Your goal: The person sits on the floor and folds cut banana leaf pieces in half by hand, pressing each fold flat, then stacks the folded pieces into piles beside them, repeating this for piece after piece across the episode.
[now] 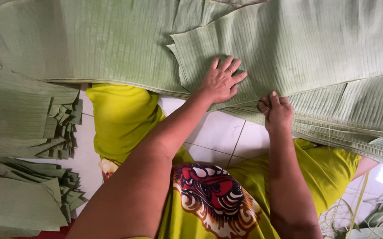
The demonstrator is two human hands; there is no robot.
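Observation:
A broad stack of pale green banana leaves lies across the top of the head view, over my knees. My left hand rests flat on the top leaf near its lower left corner, fingers spread, a ring on one finger. My right hand pinches the near edge of the same top leaf, fingers curled around the rim. A second large leaf sheet lies underneath and to the left.
Two piles of cut, folded leaf pieces sit at the left, one upper and one lower. My yellow-green clothing with a red printed pattern fills the lower middle. White floor tiles show between my knees. Leaf ribs and scraps lie lower right.

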